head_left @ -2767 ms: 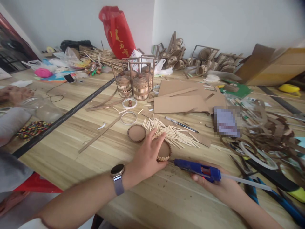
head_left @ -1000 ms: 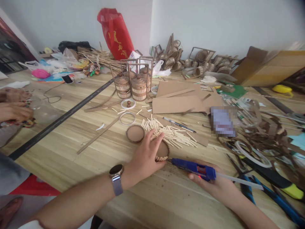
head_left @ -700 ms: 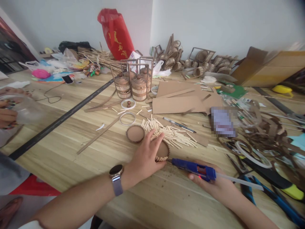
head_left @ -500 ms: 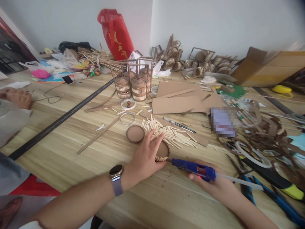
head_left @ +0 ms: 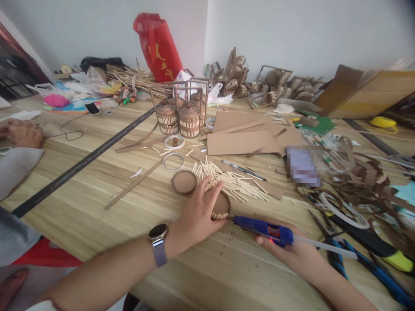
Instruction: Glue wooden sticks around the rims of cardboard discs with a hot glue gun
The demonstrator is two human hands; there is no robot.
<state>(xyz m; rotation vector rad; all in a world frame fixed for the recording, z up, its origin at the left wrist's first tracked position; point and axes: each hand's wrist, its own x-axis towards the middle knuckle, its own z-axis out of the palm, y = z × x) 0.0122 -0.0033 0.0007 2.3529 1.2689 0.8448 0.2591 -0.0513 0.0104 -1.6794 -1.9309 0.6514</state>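
My left hand point(head_left: 198, 214), with a watch on its wrist, presses down on a round cardboard disc point(head_left: 222, 204) whose near edge is lined with short wooden sticks. Its fingers lie across the disc. My right hand point(head_left: 293, 252) grips a blue glue gun point(head_left: 263, 228) that lies low over the table. The gun's nozzle points left at the disc's near rim. A second, bare cardboard disc point(head_left: 184, 181) lies just left of my fingers. A heap of loose short sticks point(head_left: 234, 179) spreads behind both discs.
On the wooden table point(head_left: 97, 194) are cardboard sheets point(head_left: 241, 142), finished stick baskets in frames point(head_left: 181, 114), a red bag point(head_left: 158, 45), a black ruler strip point(head_left: 84, 162) and cardboard scraps with tools point(head_left: 363, 203) at right. Another person's hand point(head_left: 22, 134) rests at far left.
My hands, the disc and the glue gun have stayed put. The person at far left has set down the clear container and now rests a hand on the table.
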